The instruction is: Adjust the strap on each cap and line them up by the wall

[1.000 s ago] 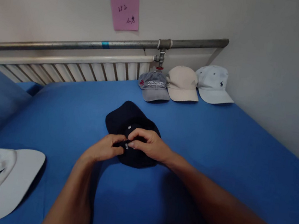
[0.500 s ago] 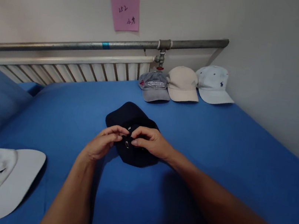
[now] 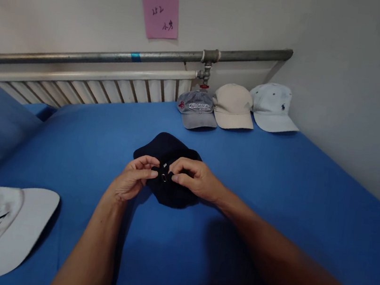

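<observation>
A black baseball cap [image 3: 174,199] lies on the blue-covered table, its brim pointing to the far left and its back strap toward me. Between my hands a small metal buckle [image 3: 164,177] shows on that strap. My left hand [image 3: 135,176] pinches the strap just left of the buckle between thumb and fingers. On the other side, my right hand [image 3: 197,178] pinches the strap's end with thumb and forefinger. A small white tag [image 3: 164,165] is visible inside the cap. My fingers cover part of the strap.
Along the back stand a grey cap [image 3: 197,110], a beige cap [image 3: 234,107] and a pale blue-white cap [image 3: 274,108] in a row. A white cap [image 3: 32,228] lies at the near left. Behind the blue table [image 3: 258,186] are a radiator [image 3: 126,89] and a metal pipe [image 3: 92,54].
Both hands have closed onto the strap, where the fingers were more apart before. The buckle has shifted slightly up and right. The other caps stay in place.
</observation>
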### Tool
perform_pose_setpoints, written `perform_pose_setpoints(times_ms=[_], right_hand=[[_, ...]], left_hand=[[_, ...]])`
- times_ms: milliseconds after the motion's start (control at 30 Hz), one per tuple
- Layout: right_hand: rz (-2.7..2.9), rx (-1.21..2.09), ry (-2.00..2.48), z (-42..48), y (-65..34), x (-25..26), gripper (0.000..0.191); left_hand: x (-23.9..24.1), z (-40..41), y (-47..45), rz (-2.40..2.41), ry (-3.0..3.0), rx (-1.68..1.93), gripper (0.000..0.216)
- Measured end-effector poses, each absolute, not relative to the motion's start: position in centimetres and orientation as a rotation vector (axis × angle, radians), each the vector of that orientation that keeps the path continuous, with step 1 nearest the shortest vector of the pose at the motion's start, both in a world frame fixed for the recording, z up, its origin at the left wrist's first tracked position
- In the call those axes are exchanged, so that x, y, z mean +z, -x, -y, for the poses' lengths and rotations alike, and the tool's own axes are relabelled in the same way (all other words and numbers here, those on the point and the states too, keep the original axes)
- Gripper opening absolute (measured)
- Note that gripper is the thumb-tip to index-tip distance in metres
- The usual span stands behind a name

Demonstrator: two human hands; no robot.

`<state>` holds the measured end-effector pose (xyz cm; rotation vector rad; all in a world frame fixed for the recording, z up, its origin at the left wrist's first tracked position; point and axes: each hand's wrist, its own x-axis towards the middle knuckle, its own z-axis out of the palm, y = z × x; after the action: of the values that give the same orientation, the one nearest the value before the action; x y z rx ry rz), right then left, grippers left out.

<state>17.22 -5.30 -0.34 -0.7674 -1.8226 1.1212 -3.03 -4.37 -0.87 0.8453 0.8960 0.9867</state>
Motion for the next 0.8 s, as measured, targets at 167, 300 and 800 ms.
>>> perform_pose_setpoints(times_ms=[167, 300, 800], right_hand=[[1.969, 0.805, 0.767, 5.3, -17.1, -0.9, 0.012], [2.022, 0.650, 0.797, 5.4, -17.0, -1.2, 0.014], [2.173, 0.541, 0.896, 5.6, -16.8, -0.7, 0.015]], left_hand=[[-1.1, 4.3, 2.5, -0.939, -0.796, 1.025, 0.030], [-1.0, 4.4, 2.1, -0.963, -0.798, 1.027, 0.029], [-1.2, 5.1, 1.2, -1.047, -0.970, 1.120, 0.022]])
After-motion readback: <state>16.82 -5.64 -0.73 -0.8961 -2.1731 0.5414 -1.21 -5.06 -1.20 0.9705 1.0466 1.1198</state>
